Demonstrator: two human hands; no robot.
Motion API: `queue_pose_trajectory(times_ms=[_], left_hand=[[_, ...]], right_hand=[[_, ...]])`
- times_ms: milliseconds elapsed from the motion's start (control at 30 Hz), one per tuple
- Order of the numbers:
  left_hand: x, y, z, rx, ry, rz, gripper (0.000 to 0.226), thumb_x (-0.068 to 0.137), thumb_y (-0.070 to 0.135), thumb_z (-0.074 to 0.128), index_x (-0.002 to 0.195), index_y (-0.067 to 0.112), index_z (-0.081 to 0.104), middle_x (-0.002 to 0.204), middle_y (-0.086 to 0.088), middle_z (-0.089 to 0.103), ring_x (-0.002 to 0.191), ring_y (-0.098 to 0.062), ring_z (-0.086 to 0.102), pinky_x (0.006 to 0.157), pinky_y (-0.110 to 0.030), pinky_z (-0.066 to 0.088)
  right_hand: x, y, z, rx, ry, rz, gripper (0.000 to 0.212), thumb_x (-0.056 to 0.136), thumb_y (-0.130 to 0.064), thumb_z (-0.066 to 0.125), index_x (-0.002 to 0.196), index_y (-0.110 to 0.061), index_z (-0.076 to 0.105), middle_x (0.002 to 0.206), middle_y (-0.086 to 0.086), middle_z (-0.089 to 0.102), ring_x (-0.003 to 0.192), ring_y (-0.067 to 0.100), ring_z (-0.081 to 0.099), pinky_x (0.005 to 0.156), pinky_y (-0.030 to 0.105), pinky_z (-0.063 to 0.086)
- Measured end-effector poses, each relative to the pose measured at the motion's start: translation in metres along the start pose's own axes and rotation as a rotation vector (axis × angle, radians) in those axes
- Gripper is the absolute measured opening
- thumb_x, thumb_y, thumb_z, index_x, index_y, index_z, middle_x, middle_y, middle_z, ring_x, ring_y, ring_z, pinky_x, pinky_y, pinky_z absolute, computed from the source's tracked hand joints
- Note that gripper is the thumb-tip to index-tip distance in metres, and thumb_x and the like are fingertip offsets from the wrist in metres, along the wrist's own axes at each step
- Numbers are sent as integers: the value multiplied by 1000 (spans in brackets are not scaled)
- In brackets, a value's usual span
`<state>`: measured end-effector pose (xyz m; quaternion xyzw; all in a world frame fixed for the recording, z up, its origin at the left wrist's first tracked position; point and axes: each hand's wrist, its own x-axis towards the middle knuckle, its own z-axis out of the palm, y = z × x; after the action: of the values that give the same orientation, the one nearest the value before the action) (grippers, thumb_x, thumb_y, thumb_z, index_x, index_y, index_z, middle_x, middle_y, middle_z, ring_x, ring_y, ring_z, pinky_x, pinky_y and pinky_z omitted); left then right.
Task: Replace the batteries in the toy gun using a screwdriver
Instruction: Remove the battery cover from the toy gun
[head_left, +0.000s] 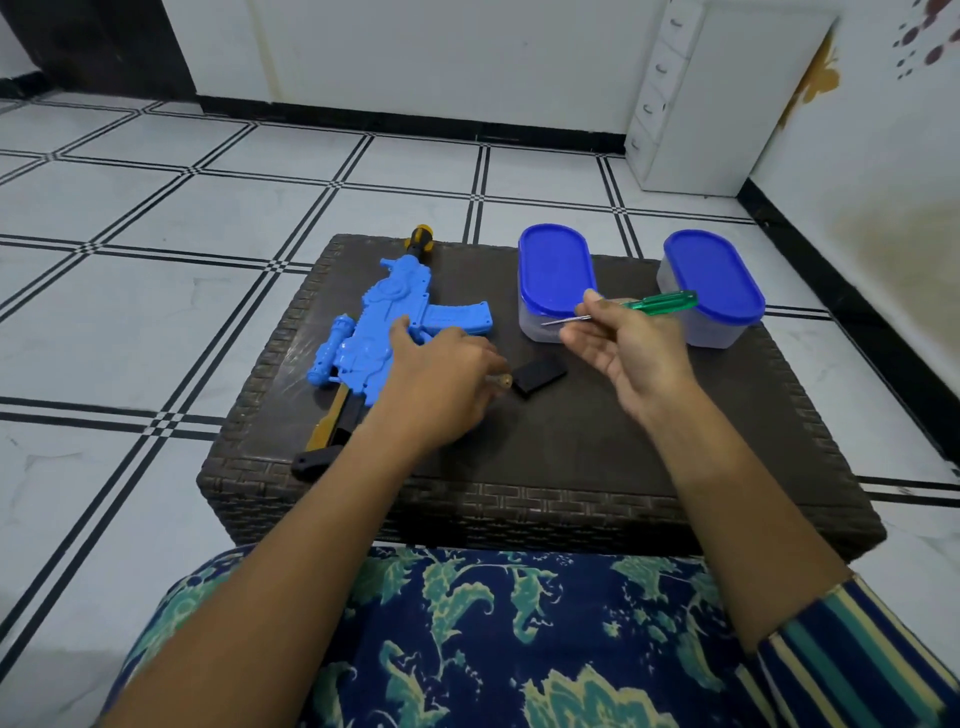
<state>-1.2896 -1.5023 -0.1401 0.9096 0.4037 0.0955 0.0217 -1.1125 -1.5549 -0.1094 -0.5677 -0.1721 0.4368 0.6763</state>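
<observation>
A blue toy gun (379, 322) with a yellow-black muzzle and stock lies on the left half of a dark woven table (571, 452). My left hand (441, 369) rests at the gun's grip, fingers curled around a small brownish battery (501, 383). Just right of it lies a black battery cover (540, 376) on the table. My right hand (628, 348) is raised above the table and holds a screwdriver (660, 304) with a green handle, its thin metal tip pointing left.
Two clear plastic boxes with blue lids stand at the table's back, one in the middle (556, 275) and one at the right (714, 286). White drawers (670, 98) stand by the far wall. Tiled floor surrounds the table.
</observation>
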Motion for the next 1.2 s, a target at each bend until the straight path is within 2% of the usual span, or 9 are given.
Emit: queue_pose_trajectory(times_ms=[200, 300, 400, 500, 600, 667, 967, 1067, 1200], left_hand=[[22, 27, 20, 112, -122, -34, 15, 91, 20, 54, 93, 26, 68, 97, 8, 65, 106, -13, 55, 101, -78, -2], [24, 22, 20, 38, -165, -73, 14, 89, 29, 55, 97, 27, 66, 101, 8, 65, 108, -15, 55, 100, -79, -2], [19, 15, 8, -74, -227, -68, 29, 86, 32, 62, 114, 34, 62, 121, 15, 61, 122, -15, 48, 103, -78, 5], [8, 0, -5, -128, -196, -76, 49, 83, 47, 65, 129, 35, 55, 135, 16, 54, 130, -16, 44, 110, -65, 19], [-9, -30, -10, -223, -182, -62, 68, 68, 66, 65, 129, 36, 57, 132, 16, 58, 126, -14, 49, 107, -50, 36], [-20, -48, -12, -291, -227, -71, 72, 64, 62, 74, 129, 35, 57, 134, 15, 57, 128, -13, 48, 108, -44, 38], [-32, -67, -1, -281, -127, -13, 60, 70, 52, 75, 126, 38, 60, 140, 18, 51, 135, -8, 42, 108, -52, 34], [-30, -65, 0, -277, -131, -2, 56, 64, 63, 63, 115, 40, 67, 137, 20, 54, 132, -9, 46, 105, -53, 36], [-26, -61, 4, -250, -115, -1, 35, 70, 52, 75, 103, 42, 71, 131, 18, 58, 121, -9, 54, 99, -53, 40]], right_hand=[[0, -1, -16, -58, 9, -26, 22, 91, -10, 67, 106, 6, 64, 82, 14, 67, 69, 19, 68, 70, 31, 63], [1, 0, -19, -57, -30, -21, 16, 92, -15, 66, 90, 1, 67, 79, 14, 68, 72, 23, 69, 71, 33, 62], [3, 1, -16, -34, -80, 17, 27, 94, -18, 59, 76, 1, 66, 70, 15, 68, 65, 24, 70, 74, 36, 62], [1, 4, -7, -83, -161, 36, 32, 95, -21, 53, 78, 3, 67, 74, 17, 68, 63, 24, 68, 68, 33, 60], [-6, 10, 7, -302, -212, -13, 35, 94, -25, 51, 77, -1, 69, 64, 9, 59, 52, 15, 54, 51, 24, 49], [-12, 15, 18, -435, -259, -49, 32, 94, -24, 52, 77, -2, 68, 58, 5, 52, 46, 12, 46, 44, 21, 41], [-29, 30, 55, -811, -405, -166, 19, 84, -13, 56, 69, -2, 60, 58, 11, 61, 48, 17, 54, 43, 24, 47], [-28, 33, 56, -869, -391, -266, 26, 82, -14, 56, 75, 10, 58, 58, 16, 61, 51, 20, 55, 49, 33, 49], [-31, 44, 62, -966, -404, -380, 28, 81, -19, 55, 61, -1, 51, 62, 26, 60, 58, 38, 59, 54, 47, 52]])
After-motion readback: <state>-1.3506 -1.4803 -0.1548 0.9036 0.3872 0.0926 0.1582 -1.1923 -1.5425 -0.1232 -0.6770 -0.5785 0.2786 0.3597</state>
